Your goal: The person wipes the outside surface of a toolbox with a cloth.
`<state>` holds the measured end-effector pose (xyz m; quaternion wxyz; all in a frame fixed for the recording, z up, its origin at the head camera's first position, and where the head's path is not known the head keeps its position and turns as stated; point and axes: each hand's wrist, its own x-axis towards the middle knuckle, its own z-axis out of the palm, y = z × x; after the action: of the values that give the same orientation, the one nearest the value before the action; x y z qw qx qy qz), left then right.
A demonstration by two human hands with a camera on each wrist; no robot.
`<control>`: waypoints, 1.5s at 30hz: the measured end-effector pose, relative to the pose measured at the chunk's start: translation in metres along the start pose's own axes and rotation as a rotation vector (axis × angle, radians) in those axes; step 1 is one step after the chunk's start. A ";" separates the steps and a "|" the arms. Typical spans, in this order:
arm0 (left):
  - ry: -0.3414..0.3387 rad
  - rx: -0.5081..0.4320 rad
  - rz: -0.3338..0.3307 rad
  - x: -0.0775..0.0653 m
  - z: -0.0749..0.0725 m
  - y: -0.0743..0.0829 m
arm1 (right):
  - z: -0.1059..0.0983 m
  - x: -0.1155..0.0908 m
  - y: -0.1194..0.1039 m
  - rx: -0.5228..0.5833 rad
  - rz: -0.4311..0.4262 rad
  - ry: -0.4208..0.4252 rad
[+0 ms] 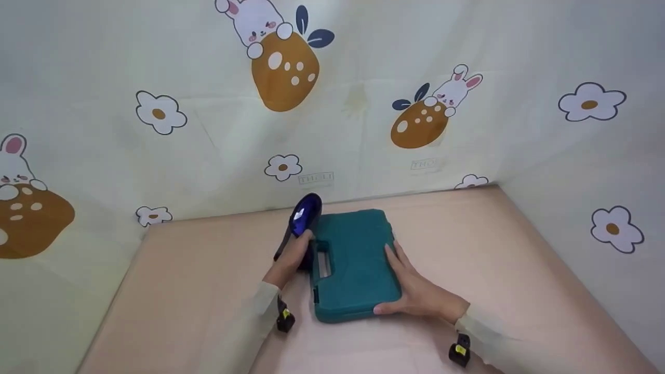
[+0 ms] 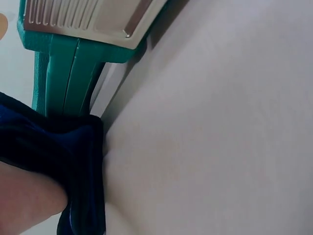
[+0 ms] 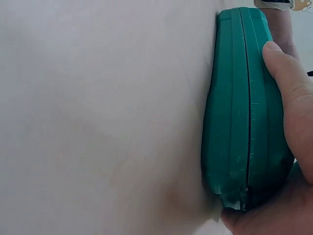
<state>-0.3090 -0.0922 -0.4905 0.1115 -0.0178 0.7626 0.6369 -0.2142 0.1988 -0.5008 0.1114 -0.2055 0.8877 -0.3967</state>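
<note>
A teal plastic carrying case (image 1: 358, 265) lies flat on the table, its handle opening facing left. My right hand (image 1: 421, 292) grips the case at its near right corner, thumb along the near edge and fingers on the right side. In the right wrist view the case's side (image 3: 239, 107) shows a closed seam. My left hand (image 1: 292, 257) holds a glossy dark-blue item (image 1: 307, 210) with black edging, close beside the case's handle; its kind is unclear. In the left wrist view this dark item (image 2: 83, 166) overlaps the handle (image 2: 68, 73), below a silver ribbed panel (image 2: 93, 19).
A pale pinkish cloth (image 1: 208, 275) covers the tabletop. Behind it and on both sides hangs a light curtain (image 1: 358, 98) printed with rabbits and flowers. Each wrist wears a small black camera (image 1: 460, 350).
</note>
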 end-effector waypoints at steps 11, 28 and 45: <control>-0.030 -0.001 -0.018 -0.006 -0.002 -0.001 | 0.003 -0.001 -0.005 -0.005 0.011 -0.011; -0.031 0.096 -0.041 -0.018 0.000 -0.002 | 0.002 -0.001 -0.002 -0.003 0.006 -0.006; -0.126 0.223 -0.046 -0.045 0.000 -0.003 | 0.002 -0.002 -0.002 -0.018 0.010 -0.004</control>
<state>-0.2649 -0.0977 -0.4852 0.1750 0.0171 0.8194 0.5455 -0.2108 0.1970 -0.5006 0.1134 -0.2028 0.8920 -0.3878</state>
